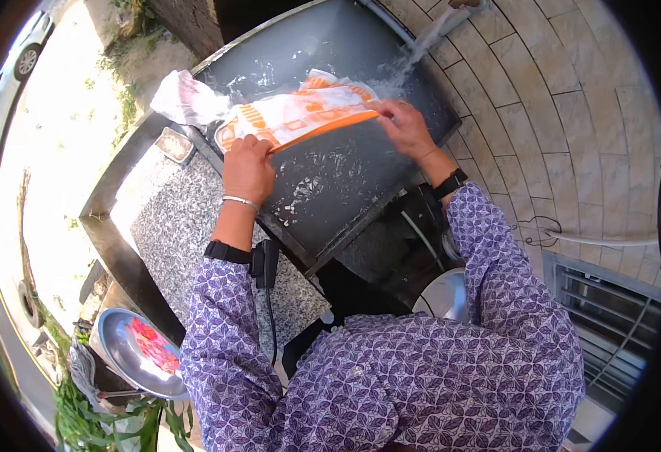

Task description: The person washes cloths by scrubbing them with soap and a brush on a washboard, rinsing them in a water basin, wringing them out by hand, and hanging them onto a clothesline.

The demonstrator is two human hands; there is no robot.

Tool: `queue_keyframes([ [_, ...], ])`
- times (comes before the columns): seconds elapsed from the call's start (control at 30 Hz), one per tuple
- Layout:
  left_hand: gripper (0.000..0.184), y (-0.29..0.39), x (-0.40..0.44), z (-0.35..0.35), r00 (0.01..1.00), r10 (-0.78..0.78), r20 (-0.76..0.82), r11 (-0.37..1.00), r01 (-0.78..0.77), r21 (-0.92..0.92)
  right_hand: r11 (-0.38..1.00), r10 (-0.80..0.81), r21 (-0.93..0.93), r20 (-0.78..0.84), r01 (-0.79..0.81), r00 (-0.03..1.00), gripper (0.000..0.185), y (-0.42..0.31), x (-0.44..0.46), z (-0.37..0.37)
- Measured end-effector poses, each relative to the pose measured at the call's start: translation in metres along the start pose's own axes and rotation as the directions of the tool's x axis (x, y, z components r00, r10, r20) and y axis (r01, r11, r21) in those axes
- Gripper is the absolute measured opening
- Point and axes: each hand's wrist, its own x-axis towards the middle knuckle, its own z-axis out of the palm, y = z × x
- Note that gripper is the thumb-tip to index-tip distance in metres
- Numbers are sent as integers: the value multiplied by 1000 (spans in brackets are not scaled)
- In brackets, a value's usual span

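A white cloth with orange prints and an orange edge (308,113) is stretched between my two hands over a dark grey sink (330,188). My left hand (248,169) is closed on its near left corner. At the right end, my right hand (406,129) pinches the orange edge. Water (413,59) runs from a tap (466,4) at the top into the sink, behind the cloth. A pale pinkish wet cloth (187,98) lies over the sink's left rim, close to the printed cloth.
A small soap dish (174,145) sits on the speckled counter (187,226) at the left. Lower left is a metal basin (123,354) with red and pink cloth (152,345). Another metal bowl (447,294) stands below the sink. A tiled wall (556,120) borders the right side.
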Motion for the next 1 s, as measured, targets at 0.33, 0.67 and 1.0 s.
queue_keyframes([
  [0.33, 33, 0, -1, 116, 669, -320, 671, 892, -26, 451, 932, 153, -360, 473, 32, 867, 29, 36, -28, 88],
  [0.67, 21, 0, 109, -15, 937, -74, 341, 875, 226, -429, 951, 308, -41, 141, -306, 941, 21, 52, 23, -22],
  [1.0, 14, 58, 100, -101, 996, 11, 92, 532, 72, -843, 772, 205, 618, -464, 149, 862, 8, -15, 38, -109],
])
